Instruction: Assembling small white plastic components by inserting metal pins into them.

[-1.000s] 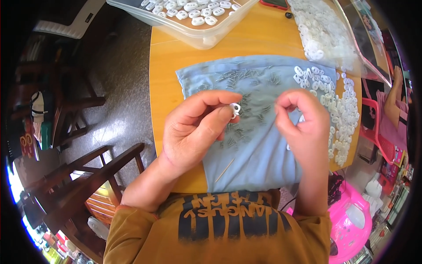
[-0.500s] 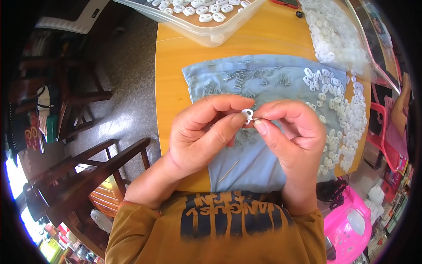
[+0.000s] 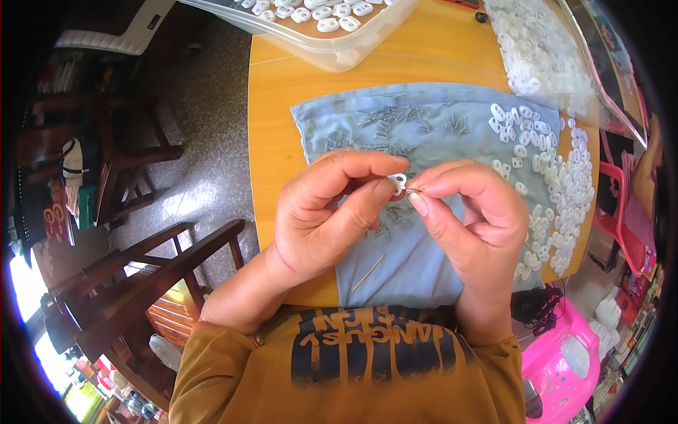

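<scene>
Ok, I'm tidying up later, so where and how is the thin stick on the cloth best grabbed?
Probably pinch the thin stick at mid-length, coming down from above and closing across its narrow width: it lies flat and diagonal on the blue cloth, with nothing over its middle.

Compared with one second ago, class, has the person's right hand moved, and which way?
Yes: judged against the thin stick on the blue cloth, the right hand has shifted left, toward the white piece in the left hand.
</scene>
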The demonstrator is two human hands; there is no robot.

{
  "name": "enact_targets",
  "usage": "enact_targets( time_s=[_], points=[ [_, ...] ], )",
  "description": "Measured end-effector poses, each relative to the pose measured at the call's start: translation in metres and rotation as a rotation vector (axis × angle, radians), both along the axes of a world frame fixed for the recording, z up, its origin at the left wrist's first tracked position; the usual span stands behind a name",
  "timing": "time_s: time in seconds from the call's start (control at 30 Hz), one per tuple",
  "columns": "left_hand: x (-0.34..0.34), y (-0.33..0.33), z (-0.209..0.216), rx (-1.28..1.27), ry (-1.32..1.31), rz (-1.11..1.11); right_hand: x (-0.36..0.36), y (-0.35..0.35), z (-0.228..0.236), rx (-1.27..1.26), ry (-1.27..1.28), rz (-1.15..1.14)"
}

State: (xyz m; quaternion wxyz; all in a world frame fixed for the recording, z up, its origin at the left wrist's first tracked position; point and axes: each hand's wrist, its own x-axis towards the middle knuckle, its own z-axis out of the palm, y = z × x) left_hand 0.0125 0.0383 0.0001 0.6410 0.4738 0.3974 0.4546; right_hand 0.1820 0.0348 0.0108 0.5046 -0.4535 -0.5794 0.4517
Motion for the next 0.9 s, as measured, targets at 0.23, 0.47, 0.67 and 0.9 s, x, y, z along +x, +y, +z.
enact_targets(
  time_s=[0.23, 0.47, 0.67, 0.9],
  points=[
    [-0.0027, 0.0012, -0.0028, 0.111, 0.114, -0.028, -0.0006, 0.0019, -0.0028, 0.109, -0.074, 0.007],
    [-0.0028, 0.0003, -0.0017, 0.145, 0.189, -0.039, 0.0005, 0.003, -0.0045, 0.179, -0.137, -0.008],
    [-0.0032, 0.0002, -0.0029, 0.163, 0.185, -0.03, -0.0009, 0.0037, -0.0047, 0.193, -0.154, 0.014],
    [-0.0013, 0.0004, -0.0037, 0.159, 0.176, -0.035, -0.0008, 0.0037, -0.0056, 0.223, -0.17, -0.001]
  ],
)
